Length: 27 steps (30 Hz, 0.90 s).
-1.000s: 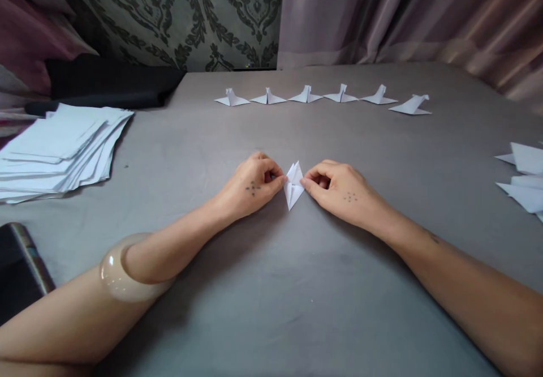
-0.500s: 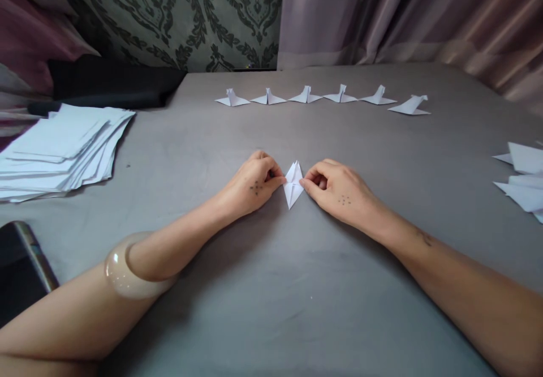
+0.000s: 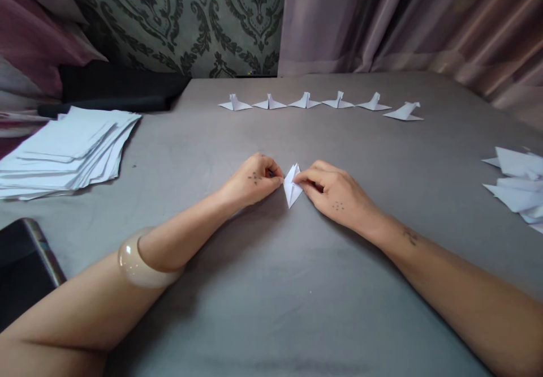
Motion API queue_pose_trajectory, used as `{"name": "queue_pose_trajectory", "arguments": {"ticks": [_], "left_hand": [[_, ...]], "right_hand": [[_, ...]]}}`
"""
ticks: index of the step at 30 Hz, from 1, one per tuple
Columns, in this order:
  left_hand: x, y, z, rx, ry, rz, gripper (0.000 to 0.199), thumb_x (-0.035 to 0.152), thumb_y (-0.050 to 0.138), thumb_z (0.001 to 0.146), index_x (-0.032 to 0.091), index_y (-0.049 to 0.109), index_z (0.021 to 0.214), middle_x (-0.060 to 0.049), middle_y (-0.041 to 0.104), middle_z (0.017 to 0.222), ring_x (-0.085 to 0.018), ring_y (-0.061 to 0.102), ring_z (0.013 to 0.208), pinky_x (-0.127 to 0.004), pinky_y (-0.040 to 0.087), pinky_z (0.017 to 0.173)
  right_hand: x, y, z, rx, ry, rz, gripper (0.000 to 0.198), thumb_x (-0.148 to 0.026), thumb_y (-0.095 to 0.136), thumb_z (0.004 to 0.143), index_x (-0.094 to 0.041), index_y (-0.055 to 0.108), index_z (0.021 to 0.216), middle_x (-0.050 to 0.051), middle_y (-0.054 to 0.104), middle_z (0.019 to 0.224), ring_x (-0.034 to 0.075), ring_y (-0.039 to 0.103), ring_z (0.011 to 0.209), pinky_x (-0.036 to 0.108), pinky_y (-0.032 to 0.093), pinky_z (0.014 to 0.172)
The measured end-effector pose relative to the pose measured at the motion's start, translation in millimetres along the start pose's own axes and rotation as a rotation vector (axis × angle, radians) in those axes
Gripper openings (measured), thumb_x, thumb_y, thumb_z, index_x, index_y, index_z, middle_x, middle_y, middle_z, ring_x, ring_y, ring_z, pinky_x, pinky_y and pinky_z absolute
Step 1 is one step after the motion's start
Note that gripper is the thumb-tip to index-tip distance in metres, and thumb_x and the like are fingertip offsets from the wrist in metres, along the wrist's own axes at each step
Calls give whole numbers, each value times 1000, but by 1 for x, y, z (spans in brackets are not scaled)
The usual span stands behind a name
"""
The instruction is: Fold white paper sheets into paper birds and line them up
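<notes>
A small white folded paper [image 3: 290,191], shaped like a narrow diamond with split points at its far end, lies on the grey cloth between my hands. My left hand [image 3: 258,180] has thumb and forefinger pinched together at the paper's left corner. From the other side, my right hand [image 3: 335,190] reaches over the right half of the paper, its forefinger on the middle and its thumb by the right edge. The right fingertips hide part of that side.
Several folded paper birds [image 3: 305,102] stand in a row at the back. A stack of white paper sheets [image 3: 72,150] lies at the left, near a black phone [image 3: 29,269] and a black cloth [image 3: 123,85]. More folded white papers [image 3: 520,187] lie at the right edge.
My right forefinger has moved left from the paper's right corner onto its middle. My left hand stays pinched at the left corner. The view has shifted slightly.
</notes>
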<state>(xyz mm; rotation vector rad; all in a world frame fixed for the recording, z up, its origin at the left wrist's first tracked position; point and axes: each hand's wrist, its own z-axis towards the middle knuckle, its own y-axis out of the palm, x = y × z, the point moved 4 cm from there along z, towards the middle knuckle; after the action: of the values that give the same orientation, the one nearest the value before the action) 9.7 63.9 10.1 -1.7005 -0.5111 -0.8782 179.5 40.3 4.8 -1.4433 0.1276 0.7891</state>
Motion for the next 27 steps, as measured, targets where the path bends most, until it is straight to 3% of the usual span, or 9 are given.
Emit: {"name": "queue_pose_trajectory", "arguments": {"ticks": [7, 14, 20, 27], "left_hand": [[-2, 2, 0, 116, 57, 94, 16, 30, 67, 76, 16, 72, 78, -3, 54, 75, -12, 47, 61, -25, 38, 57], [-10, 3, -1, 91, 42, -15, 16, 31, 66, 77, 17, 72, 83, -1, 52, 77, -10, 45, 59, -24, 38, 57], [-13, 3, -2, 58, 98, -70, 14, 27, 69, 74, 17, 71, 85, 2, 47, 74, -8, 42, 58, -22, 36, 54], [-14, 5, -2, 73, 119, -148, 13, 28, 69, 74, 16, 68, 80, 3, 47, 69, -7, 40, 54, -20, 32, 49]], "right_hand": [[-1, 1, 2, 8, -7, -7, 21, -20, 50, 89, -25, 70, 93, 1, 64, 90, 13, 56, 70, 28, 40, 65], [11, -1, 5, 106, 176, 218, 14, -17, 56, 76, -20, 64, 87, -1, 64, 71, 12, 55, 62, 26, 42, 62], [6, -3, 2, 89, 149, 252, 22, -12, 53, 70, -20, 66, 86, -2, 61, 71, 11, 51, 60, 26, 41, 62], [7, 1, 1, 85, 77, 282, 16, -12, 53, 70, -20, 66, 77, -1, 63, 80, 10, 51, 61, 27, 42, 63]]}}
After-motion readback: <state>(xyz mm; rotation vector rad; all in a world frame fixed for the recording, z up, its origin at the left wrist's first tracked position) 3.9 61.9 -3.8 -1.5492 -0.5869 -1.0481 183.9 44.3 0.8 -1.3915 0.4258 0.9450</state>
